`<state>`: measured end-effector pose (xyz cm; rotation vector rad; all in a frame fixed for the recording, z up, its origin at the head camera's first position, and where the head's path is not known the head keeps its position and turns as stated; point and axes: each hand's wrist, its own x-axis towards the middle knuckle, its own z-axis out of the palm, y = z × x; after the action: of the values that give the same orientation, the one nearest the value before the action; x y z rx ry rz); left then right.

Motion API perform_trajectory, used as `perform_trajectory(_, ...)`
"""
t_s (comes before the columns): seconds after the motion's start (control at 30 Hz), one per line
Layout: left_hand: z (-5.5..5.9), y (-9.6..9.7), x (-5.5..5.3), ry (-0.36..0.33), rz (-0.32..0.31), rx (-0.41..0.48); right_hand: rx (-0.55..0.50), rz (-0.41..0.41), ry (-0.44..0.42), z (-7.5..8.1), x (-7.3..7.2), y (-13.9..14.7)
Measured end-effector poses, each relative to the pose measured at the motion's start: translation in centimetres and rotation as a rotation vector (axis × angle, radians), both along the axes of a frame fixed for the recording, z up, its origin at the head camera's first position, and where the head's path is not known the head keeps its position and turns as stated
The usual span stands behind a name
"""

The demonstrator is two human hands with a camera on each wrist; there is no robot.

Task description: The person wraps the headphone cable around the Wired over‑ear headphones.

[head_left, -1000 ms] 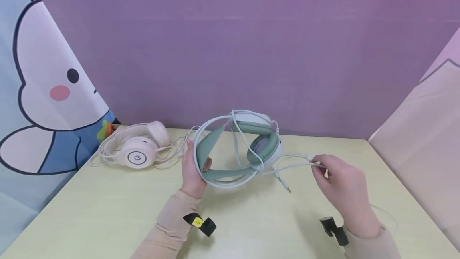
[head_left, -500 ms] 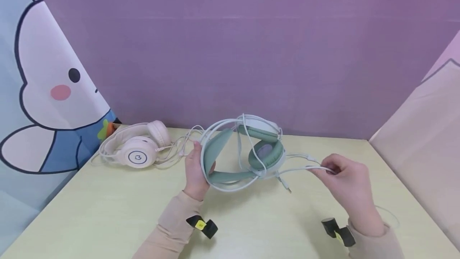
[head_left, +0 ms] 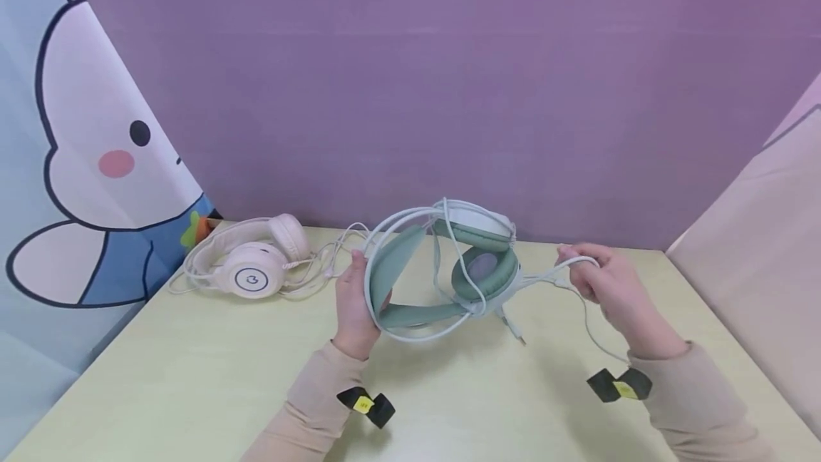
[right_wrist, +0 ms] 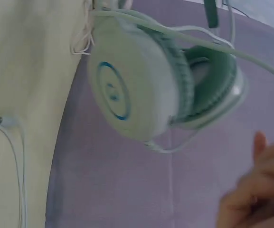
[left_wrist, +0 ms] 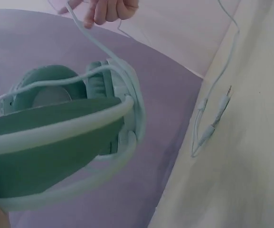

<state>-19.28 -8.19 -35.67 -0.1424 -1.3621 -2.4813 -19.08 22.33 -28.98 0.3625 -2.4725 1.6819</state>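
A person's left hand (head_left: 355, 309) is grasping the headband of green-and-white headphones (head_left: 485, 275), which are hanging in the air above the middle of a pale table (head_left: 212, 391). The right hand (head_left: 612, 287) is holding the headphone cable (head_left: 580, 260) out to the side, fingers curling about it; their exact grip is partly hidden. Compared with a second ago, the right hand is now sitting higher and the cable is arching up over its fingers rather than running nearly level into the fingertips. A thin cord (head_left: 589, 323) is now showing below that hand; earlier, its lower run was emerging beyond the wrist. The headphones are resting slightly farther right in the same left-hand grasp, a metal-tipped plug (head_left: 511, 324) dangling beneath. White headphones (head_left: 252, 269) are lying unmoved at the table's far left, before a purple backdrop (head_left: 417, 91).
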Motion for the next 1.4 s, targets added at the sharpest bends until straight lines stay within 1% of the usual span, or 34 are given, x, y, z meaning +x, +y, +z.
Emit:
perform_trajectory(0.03,0.0,0.1,0.0,0.011,0.004,-0.013,0.0,0.055,-0.067,0.3,-0.1,0.2)
perform_trajectory(0.07,0.0,0.2,-0.1,0.016,0.009,-0.024,0.025,0.1,-0.118,0.7,-0.1,0.4)
perform_trajectory(0.13,-0.2,0.3,-0.2,0.005,0.03,-0.044,0.115,0.182,-0.189,1.3,0.2,0.7)
perform_trajectory(0.17,-0.3,0.4,-0.3,-0.01,0.046,-0.055,0.184,0.217,-0.192,1.6,0.4,0.8)
perform_trajectory(0.2,-0.4,0.4,-0.4,-0.025,0.064,-0.068,0.255,0.249,-0.173,2.0,0.6,0.8)
perform_trajectory(0.23,-0.5,0.5,-0.5,-0.044,0.081,-0.082,0.314,0.28,-0.142,2.4,0.9,0.8)
perform_trajectory(0.27,-0.6,0.5,-0.6,-0.059,0.097,-0.099,0.379,0.315,-0.089,2.8,1.2,0.7)
perform_trajectory(0.33,-0.8,0.5,-0.7,-0.093,0.12,-0.129,0.5,0.392,0.056,3.7,1.6,0.5)
perform_trajectory(0.4,-1.0,0.6,-0.6,-0.109,0.128,-0.159,0.629,0.409,0.172,4.6,2.1,0.0)
perform_trajectory(0.47,-1.0,0.5,-0.4,-0.109,0.134,-0.204,0.793,0.361,0.269,5.6,2.4,-0.5)
perform_trajectory(0.53,-0.9,0.5,-0.2,-0.088,0.133,-0.252,0.945,0.286,0.332,6.5,2.7,-0.9)
perform_trajectory(0.57,-0.8,0.4,-0.1,-0.077,0.133,-0.274,1.005,0.245,0.368,6.9,2.8,-1.1)
perform_trajectory(0.63,-0.6,0.4,0.1,-0.059,0.13,-0.303,1.067,0.178,0.471,7.6,2.9,-1.4)
perform_trajectory(0.7,-0.5,0.4,0.1,-0.054,0.114,-0.303,1.032,0.154,0.623,8.0,2.8,-1.5)
perform_trajectory(0.83,-0.2,0.4,0.3,-0.063,0.078,-0.292,0.895,0.116,1.028,8.2,1.9,-1.8)
perform_trajectory(0.87,-0.1,0.5,0.3,-0.065,0.067,-0.295,0.865,0.105,1.116,8.2,1.6,-1.9)
perform_trajectory(0.93,0.0,0.5,0.5,-0.057,0.048,-0.311,0.828,0.081,1.258,8.1,1.0,-2.2)
perform_trajectory(0.97,0.0,0.6,0.5,-0.049,0.038,-0.328,0.815,0.078,1.306,8.1,0.8,-2.4)
perform_trajectory(1.07,0.0,0.7,0.8,0.0,0.004,-0.387,0.78,0.102,1.413,8.1,0.3,-3.1)
perform_trajectory(1.17,0.2,0.7,1.1,0.075,-0.038,-0.443,0.751,0.148,1.481,8.2,0.1,-3.6)
perform_trajectory(1.27,0.5,0.5,1.3,0.146,-0.088,-0.468,0.745,0.185,1.502,8.2,-0.3,-3.6)
perform_trajectory(1.33,0.6,0.3,1.4,0.173,-0.126,-0.465,0.757,0.2,1.495,8.2,-0.8,-3.3)
perform_trajectory(1.4,0.7,0.1,1.5,0.197,-0.174,-0.456,0.764,0.225,1.471,8.2,-1.4,-2.8)
